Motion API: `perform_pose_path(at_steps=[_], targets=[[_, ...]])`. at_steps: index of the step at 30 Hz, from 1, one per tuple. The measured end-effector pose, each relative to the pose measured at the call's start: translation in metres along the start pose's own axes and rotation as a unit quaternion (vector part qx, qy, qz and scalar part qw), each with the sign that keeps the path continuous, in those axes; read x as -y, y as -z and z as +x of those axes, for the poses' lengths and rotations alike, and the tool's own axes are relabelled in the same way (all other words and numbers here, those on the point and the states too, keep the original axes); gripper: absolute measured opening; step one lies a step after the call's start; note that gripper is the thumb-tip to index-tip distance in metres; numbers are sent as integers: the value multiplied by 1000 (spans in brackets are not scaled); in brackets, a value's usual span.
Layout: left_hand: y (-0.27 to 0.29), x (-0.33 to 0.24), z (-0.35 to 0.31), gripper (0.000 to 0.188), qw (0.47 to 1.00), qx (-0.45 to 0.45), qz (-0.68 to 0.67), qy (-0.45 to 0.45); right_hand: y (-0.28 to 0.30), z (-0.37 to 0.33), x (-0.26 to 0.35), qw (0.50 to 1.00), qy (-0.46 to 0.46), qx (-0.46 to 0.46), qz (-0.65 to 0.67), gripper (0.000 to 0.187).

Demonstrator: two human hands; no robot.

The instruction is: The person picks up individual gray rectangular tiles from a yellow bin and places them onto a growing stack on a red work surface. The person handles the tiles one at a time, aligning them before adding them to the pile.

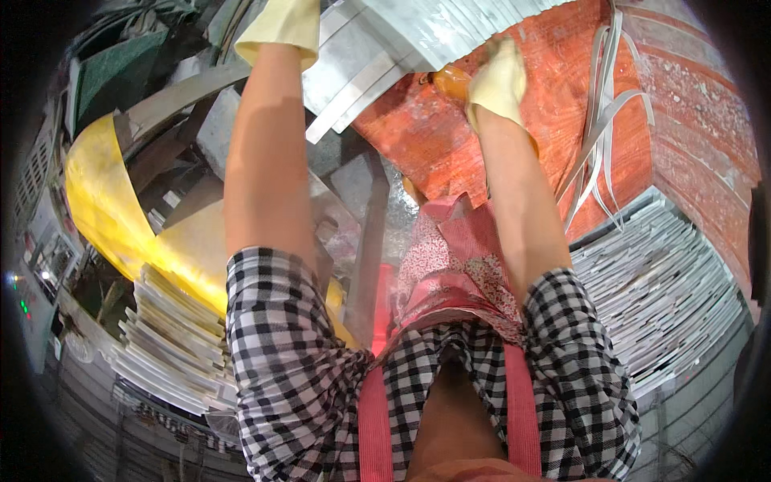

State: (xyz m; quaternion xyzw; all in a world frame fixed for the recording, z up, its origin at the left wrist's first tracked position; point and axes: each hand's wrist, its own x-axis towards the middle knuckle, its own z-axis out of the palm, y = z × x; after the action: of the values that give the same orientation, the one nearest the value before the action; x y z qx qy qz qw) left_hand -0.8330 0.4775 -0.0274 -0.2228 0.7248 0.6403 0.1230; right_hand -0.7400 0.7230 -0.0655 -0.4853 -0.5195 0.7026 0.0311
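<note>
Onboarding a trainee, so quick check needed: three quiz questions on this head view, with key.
1. True or false: the left hand is gloved and the right hand is bare.
2. What colour is the surface seen around the right hand? A) green B) orange-red C) black
3. Fill in: in the picture, the pale straps lie to the ___ of the right hand.

Key: 1. False; both wear pale yellow gloves. 2. B. 3. Right.
</note>
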Motion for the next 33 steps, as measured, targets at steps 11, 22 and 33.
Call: perform_pose_path(at_steps=[11, 22, 33], targets=[[-2, -1, -5, 66, 1000, 5, -14, 1, 47, -19, 13, 979, 49, 187, 61, 52], [-21, -4, 18, 67, 1000, 27, 6, -1, 85, -6, 11, 988, 40, 122, 86, 43], [-18, -8, 30, 68, 999, 22, 22, -20, 93, -18, -11, 954, -63, 229, 183, 44]])
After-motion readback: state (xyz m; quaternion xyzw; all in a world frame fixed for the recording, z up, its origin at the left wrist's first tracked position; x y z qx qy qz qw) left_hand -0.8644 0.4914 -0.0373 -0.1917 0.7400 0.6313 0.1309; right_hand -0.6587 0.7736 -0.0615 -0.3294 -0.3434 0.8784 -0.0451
